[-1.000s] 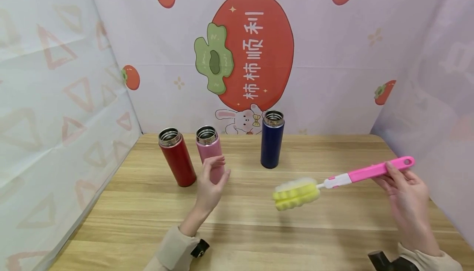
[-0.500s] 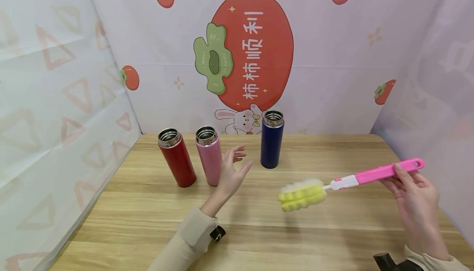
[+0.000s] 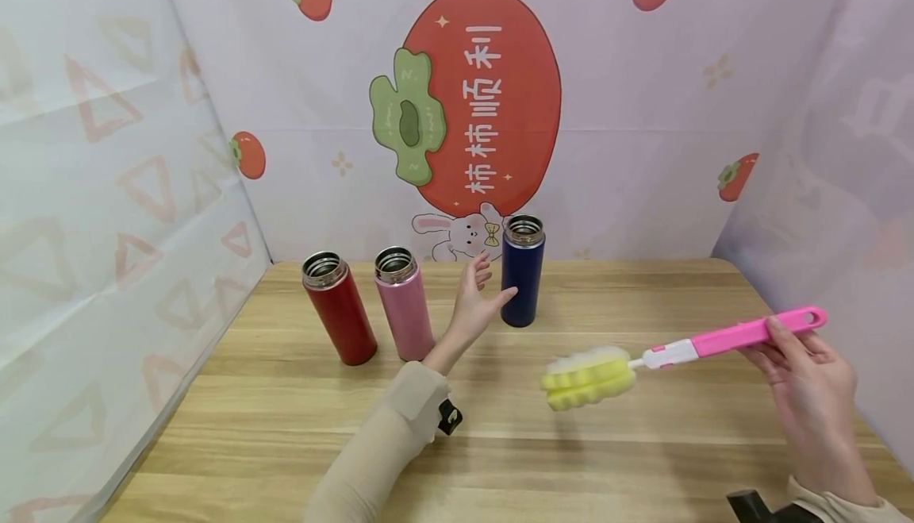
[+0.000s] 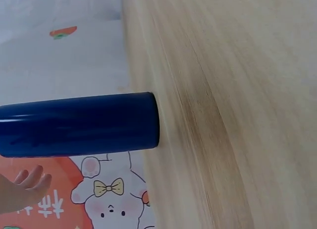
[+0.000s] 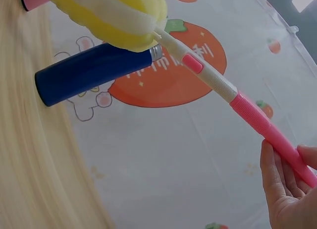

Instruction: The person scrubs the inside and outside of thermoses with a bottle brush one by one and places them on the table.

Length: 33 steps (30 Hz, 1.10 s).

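Note:
Three lidless flasks stand at the back of the wooden table (image 3: 500, 459): a red flask (image 3: 339, 309), a pink flask (image 3: 403, 304) and a dark blue flask (image 3: 522, 271) (image 4: 79, 124) (image 5: 94, 70). My left hand (image 3: 480, 294) (image 4: 22, 192) hovers with spread fingers just left of the blue flask, the thumb close to its side; contact is unclear. My right hand (image 3: 803, 376) (image 5: 287, 189) grips the pink handle of a bottle brush (image 3: 714, 340) (image 5: 233, 97), held above the table. Its yellow sponge head (image 3: 588, 378) (image 5: 111, 16) points left.
Printed cloth walls with a red persimmon picture (image 3: 474, 102) close in the table at the back, left and right. The table's front half lies bare wood. Dark wrist straps (image 3: 447, 418) show at both sleeves.
My left hand has travelled from in front of the pink flask rightward and back, arriving beside the blue flask. The brush and right hand have drifted slightly right.

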Available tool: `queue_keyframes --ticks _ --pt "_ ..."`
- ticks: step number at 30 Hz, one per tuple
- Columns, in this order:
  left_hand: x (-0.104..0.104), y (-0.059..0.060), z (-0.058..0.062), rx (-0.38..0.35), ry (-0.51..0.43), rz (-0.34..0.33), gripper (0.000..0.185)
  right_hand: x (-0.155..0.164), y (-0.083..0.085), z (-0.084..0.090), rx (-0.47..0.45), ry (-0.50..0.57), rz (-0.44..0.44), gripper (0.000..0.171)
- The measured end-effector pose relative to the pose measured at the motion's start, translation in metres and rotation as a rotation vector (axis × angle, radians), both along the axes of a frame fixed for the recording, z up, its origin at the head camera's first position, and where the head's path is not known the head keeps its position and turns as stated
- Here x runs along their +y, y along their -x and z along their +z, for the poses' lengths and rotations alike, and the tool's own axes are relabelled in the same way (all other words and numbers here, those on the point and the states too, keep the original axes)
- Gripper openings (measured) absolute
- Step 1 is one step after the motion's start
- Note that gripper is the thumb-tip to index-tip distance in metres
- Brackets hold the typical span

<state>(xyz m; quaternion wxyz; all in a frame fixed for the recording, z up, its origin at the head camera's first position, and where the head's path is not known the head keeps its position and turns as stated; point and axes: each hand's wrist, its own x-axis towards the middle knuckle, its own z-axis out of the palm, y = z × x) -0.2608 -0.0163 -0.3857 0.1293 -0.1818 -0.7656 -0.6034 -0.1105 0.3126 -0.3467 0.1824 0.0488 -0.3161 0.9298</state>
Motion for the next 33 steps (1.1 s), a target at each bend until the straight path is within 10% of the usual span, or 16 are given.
queue_keyframes --ticks 20,33 --pt "0.032 0.041 -0.011 -0.178 -0.019 -0.035 0.085 0.005 -0.002 -0.002 -0.011 0.01 0.009 0.022" --pt "0.034 0.043 -0.015 -0.211 -0.008 0.033 0.086 0.003 -0.001 -0.005 -0.006 0.039 0.04 0.022"
